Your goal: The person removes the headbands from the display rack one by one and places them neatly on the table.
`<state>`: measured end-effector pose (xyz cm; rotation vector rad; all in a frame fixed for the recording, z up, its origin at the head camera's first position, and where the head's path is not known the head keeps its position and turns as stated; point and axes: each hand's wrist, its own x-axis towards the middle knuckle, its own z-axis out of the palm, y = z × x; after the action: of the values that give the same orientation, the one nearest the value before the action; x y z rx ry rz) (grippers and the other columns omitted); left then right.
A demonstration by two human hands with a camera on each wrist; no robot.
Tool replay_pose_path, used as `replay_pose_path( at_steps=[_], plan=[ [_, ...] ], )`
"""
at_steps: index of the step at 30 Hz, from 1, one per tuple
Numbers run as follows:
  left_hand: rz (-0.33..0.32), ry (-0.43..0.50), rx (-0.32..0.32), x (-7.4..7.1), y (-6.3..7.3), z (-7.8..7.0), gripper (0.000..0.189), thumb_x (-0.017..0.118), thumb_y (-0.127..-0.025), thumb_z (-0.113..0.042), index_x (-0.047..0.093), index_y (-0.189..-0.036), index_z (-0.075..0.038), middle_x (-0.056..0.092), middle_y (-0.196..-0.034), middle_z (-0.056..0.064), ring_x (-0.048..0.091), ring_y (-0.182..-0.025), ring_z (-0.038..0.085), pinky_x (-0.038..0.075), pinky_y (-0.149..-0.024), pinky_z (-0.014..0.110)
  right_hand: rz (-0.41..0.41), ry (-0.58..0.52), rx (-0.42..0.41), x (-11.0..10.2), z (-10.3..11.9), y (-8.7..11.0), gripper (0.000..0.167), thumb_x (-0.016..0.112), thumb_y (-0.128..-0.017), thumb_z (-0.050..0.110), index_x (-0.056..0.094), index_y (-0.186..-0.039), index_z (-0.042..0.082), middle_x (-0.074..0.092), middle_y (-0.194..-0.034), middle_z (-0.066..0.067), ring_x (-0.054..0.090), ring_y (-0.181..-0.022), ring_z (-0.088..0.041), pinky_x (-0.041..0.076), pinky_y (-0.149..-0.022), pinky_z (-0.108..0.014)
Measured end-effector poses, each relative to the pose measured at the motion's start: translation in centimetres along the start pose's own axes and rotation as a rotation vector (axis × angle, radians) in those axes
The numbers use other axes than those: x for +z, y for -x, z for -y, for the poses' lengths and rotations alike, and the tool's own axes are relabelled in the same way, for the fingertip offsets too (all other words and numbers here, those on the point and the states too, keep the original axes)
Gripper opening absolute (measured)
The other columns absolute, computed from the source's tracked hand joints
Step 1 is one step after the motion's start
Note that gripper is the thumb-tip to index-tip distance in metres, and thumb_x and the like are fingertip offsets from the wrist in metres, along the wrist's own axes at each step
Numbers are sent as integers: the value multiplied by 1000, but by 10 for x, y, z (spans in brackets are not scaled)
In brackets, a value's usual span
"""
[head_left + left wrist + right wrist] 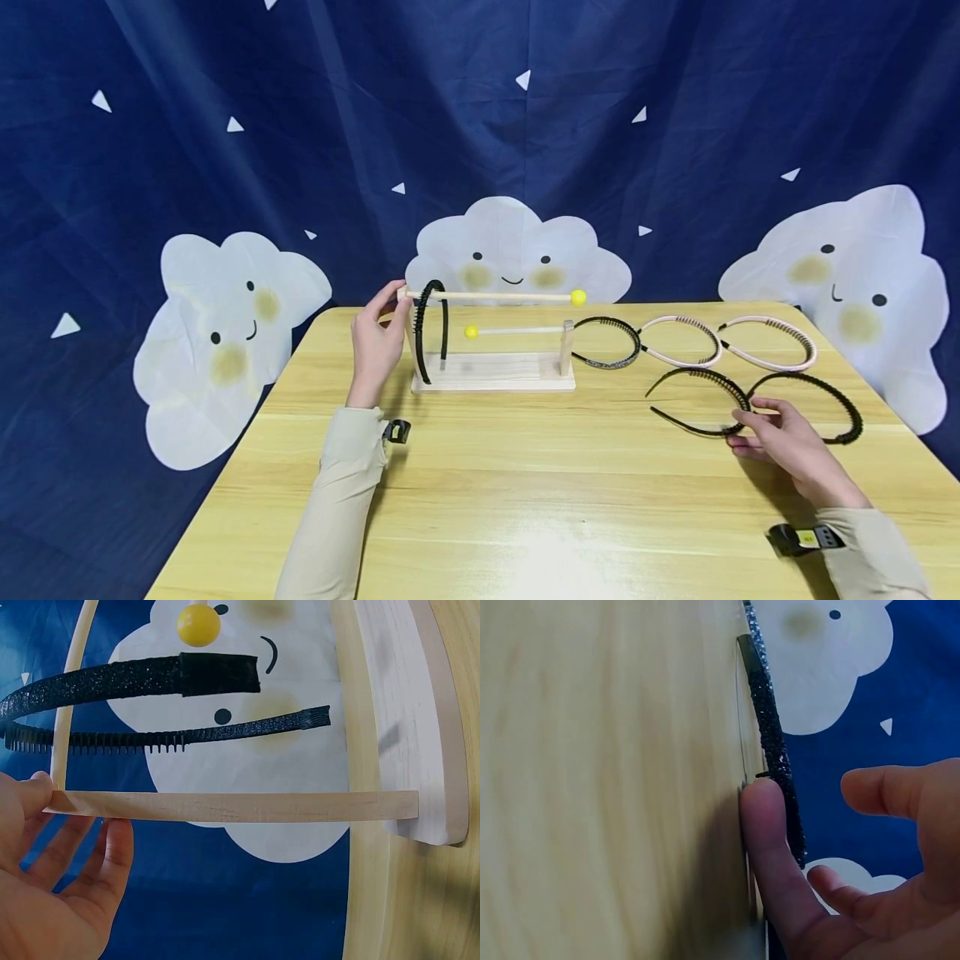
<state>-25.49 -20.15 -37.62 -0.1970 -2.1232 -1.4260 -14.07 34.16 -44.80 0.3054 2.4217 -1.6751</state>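
A wooden stand [495, 382] with two rods tipped by yellow balls stands on the table. One black toothed headband [420, 333] hangs over its upper rod. My left hand [377, 346] holds the top of the stand's left upright [240, 806] between thumb and fingers. At the right, a fingertip of my right hand [787, 446] touches the curved side of a black headband [697, 429]. In the right wrist view, one finger lies against this sparkly headband [769, 724], while the thumb stays apart from it.
Behind these lie a dark glittery headband [607, 365] and two pink ones [682, 320] [772, 364]. Another black headband [851, 408] lies just right of my right hand. A blue cloud-print curtain [480, 125] hangs behind the wooden table [480, 500].
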Motion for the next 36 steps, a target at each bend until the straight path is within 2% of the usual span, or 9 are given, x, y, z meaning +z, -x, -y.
replay_pose_path(
  at_steps=[6,16,23,36],
  plan=[
    [5,10,4,-1,0,0,32,66,-102,-26,71,-131,-16,72,-124,10,69,-106,23,55,-78,34,6,32,9,-2,4,2,82,43,-110,33,-4,-151,-22,24,-144,-47,72,-80,-5,60,-77,-25],
    [-1,2,-4,0,0,-1,32,66,-102,-26,71,-131,-15,72,-123,10,69,-106,23,54,-77,28,-4,54,-4,-4,8,6,83,45,-110,33,-2,-151,-22,29,-142,-43,71,-81,-4,60,-76,-26],
    [-6,4,6,0,0,-1,30,67,-101,-24,71,-130,-14,73,-122,10,69,-104,23,55,-76,27,-30,78,-37,-1,10,9,81,47,-110,32,2,-150,-21,37,-134,-36,68,-79,-4,60,-75,-25],
    [1,-5,1,0,0,-1,32,66,-102,-25,70,-132,-14,72,-124,11,69,-106,24,51,-75,17,-59,76,-111,5,18,9,80,52,-108,33,9,-150,-18,36,-132,-33,65,-80,-2,60,-74,-25]
  ],
)
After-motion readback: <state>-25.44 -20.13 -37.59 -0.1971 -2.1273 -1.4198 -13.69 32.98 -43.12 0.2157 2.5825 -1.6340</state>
